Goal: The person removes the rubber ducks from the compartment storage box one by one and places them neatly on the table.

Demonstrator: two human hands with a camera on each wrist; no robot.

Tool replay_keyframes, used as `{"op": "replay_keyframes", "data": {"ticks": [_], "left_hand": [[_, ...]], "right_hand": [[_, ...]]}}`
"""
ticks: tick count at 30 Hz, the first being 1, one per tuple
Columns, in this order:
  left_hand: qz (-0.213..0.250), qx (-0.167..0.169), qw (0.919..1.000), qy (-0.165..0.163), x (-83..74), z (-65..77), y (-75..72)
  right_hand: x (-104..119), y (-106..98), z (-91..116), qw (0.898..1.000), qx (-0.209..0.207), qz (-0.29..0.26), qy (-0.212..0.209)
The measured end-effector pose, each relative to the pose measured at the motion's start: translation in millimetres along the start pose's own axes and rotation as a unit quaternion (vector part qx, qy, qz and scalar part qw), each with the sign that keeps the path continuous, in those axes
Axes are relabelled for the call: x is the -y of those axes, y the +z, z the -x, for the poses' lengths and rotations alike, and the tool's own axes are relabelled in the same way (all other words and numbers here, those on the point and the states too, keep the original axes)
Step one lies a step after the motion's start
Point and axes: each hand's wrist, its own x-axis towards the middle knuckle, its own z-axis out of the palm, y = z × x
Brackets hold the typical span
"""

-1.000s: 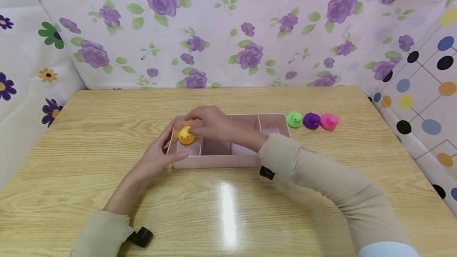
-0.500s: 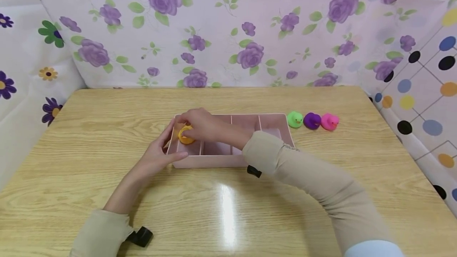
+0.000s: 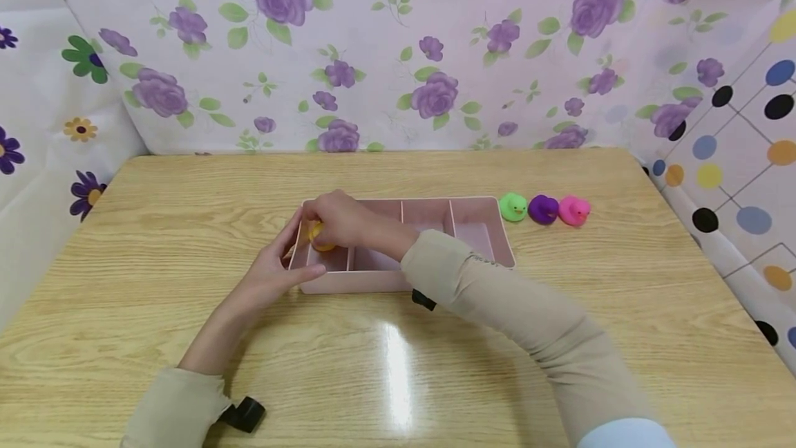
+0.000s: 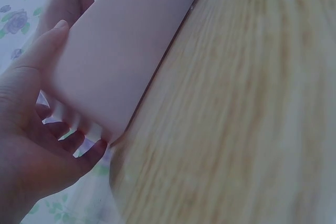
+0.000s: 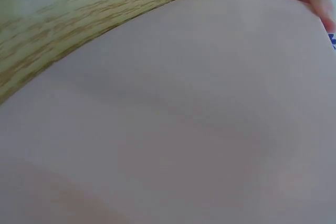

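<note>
A pink divided box [image 3: 363, 283] lies lengthwise on the table. My left hand [image 3: 270, 272] holds its left end, thumb along the front wall and the other fingers around the end wall. In the left wrist view, that left hand [image 4: 39, 129] has its curled fingertips against the lower part of the box's end. Inside the leftmost compartment, a yellow rubber duck [image 3: 315, 235] is gripped by my right hand [image 3: 342, 220], which hides most of it. The right wrist view is nearly filled by the box's wall [image 5: 184, 103], and the duck does not show there.
Just past the box's right end, a green rubber duck [image 3: 513, 207], a purple one [image 3: 544, 210] and a pink one [image 3: 574, 211] stand in a row. Flowered cloth [image 3: 398, 54] hangs behind the table [image 3: 497, 365]. My right forearm crosses over the box's front wall.
My right hand has moved slightly left and down onto the yellow duck and closed its fingers around it. The left hand and box have stayed in place.
</note>
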Motion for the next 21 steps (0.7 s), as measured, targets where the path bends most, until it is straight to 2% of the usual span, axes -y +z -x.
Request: {"op": "replay_keyframes", "data": {"ticks": [5, 13, 21], "left_hand": [[0.001, 0.001, 1.0, 0.0, -0.3, -0.3, 0.7], [-0.002, 0.002, 1.0, 0.001, -0.4, 0.3, 0.7], [-0.007, 0.004, 1.0, 0.002, -1.4, 0.9, 0.7]], "right_hand": [[-1.0, 3.5, -2.1, 1.0, -0.009, 0.019, -0.006], [-2.7, 7.1, -1.6, 0.999, -0.028, 0.018, -0.027], [-2.4, 3.1, -2.2, 0.999, -0.013, 0.021, -0.032]]}}
